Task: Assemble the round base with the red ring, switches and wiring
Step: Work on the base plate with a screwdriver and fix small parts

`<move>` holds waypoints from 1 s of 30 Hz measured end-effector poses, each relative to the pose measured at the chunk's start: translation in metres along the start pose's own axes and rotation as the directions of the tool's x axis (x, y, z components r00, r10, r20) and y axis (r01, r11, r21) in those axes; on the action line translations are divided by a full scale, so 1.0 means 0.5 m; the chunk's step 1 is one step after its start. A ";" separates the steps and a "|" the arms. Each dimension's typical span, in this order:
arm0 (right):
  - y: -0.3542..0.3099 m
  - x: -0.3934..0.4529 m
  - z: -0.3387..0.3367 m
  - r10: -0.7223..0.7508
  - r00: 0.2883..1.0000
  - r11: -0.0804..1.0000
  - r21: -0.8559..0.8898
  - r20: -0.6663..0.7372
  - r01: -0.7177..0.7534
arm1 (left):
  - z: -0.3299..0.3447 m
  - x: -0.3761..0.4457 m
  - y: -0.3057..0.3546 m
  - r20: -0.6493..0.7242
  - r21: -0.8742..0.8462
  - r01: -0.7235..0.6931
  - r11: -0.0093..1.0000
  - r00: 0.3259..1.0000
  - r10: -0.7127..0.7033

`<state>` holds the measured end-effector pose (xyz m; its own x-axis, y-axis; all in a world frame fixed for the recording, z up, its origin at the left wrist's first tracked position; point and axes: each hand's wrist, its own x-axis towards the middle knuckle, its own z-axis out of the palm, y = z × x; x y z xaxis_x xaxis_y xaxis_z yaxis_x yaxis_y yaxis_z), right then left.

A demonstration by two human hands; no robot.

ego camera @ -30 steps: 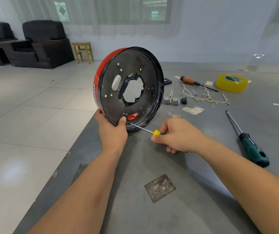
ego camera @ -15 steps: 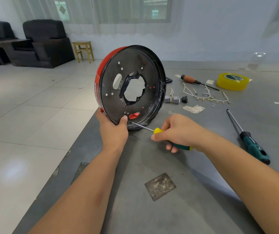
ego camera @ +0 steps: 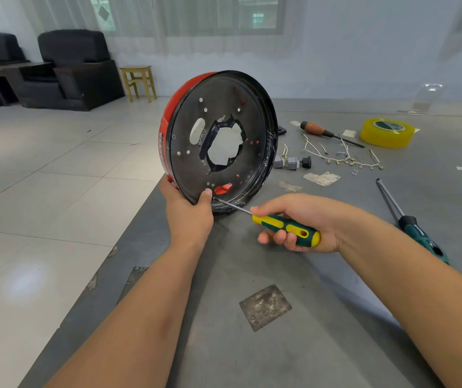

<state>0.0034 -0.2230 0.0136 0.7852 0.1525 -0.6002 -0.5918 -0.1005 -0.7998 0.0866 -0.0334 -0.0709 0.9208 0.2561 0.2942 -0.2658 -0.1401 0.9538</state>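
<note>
Right now my left hand point(ego camera: 189, 217) grips the lower rim of the round base point(ego camera: 218, 141), standing on edge on the desk point(ego camera: 280, 345) just beyond it. My right hand point(ego camera: 302, 222) is clenched around the yellow-green screwdriver point(ego camera: 285, 226), tip beside my left thumb. The base looks stiff, thin-rimmed and prone to rolling; I'd judge a rim pinch safest.

Both hands closed, left point(ego camera: 189, 217) upright, right point(ego camera: 299, 222) palm-up.
</note>
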 end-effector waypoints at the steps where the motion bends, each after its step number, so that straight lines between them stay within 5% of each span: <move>1: 0.001 0.004 0.004 -0.032 0.999 0.998 -0.049 -0.021 0.031 | 0.000 0.000 0.000 -0.016 -0.002 0.000 1.000 1.000 0.000; 7: 0.015 0.025 0.018 -0.398 0.886 0.812 -0.541 -0.239 0.219 | -0.004 0.008 0.000 -0.055 -0.062 0.033 0.998 0.998 -0.036; 11: 0.035 0.017 0.029 -0.739 0.634 0.237 -0.969 -0.226 -0.070 | -0.007 0.011 -0.001 -0.070 -0.087 0.024 0.996 0.997 -0.030; 13: 0.041 0.009 0.041 -0.829 0.531 0.119 -0.983 -0.174 -0.137 | -0.008 0.013 -0.001 -0.078 -0.111 0.040 0.993 0.996 -0.048; 16: 0.041 0.009 0.045 -0.880 0.463 0.100 -0.994 -0.109 -0.044 | -0.009 0.014 0.000 -0.081 -0.154 0.081 0.985 0.992 -0.094; 21: 0.030 0.019 0.012 -0.891 0.433 0.314 -0.874 -0.137 0.371 | -0.010 0.023 0.004 -0.098 -0.252 0.158 0.955 0.977 -0.187; 24: 0.022 0.025 -0.004 -0.922 0.300 0.371 -0.774 -0.244 0.512 | -0.008 0.026 0.007 -0.107 -0.297 0.179 0.938 0.970 -0.219; 26: 0.022 0.027 -0.008 -0.930 0.210 0.367 -0.731 -0.301 0.576 | -0.007 0.026 0.007 -0.110 -0.310 0.191 0.932 0.966 -0.235; 30: 0.029 0.032 -0.016 -0.962 0.190 0.271 -0.751 -0.195 0.602 | -0.008 0.027 0.007 -0.114 -0.316 0.201 0.927 0.962 -0.248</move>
<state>0.0088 -0.2301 -0.0076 0.7542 -0.0662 0.6532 0.4492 -0.6736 -0.5869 0.0968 -0.0265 -0.0631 0.9192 0.3902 0.0534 -0.1513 0.2244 0.9627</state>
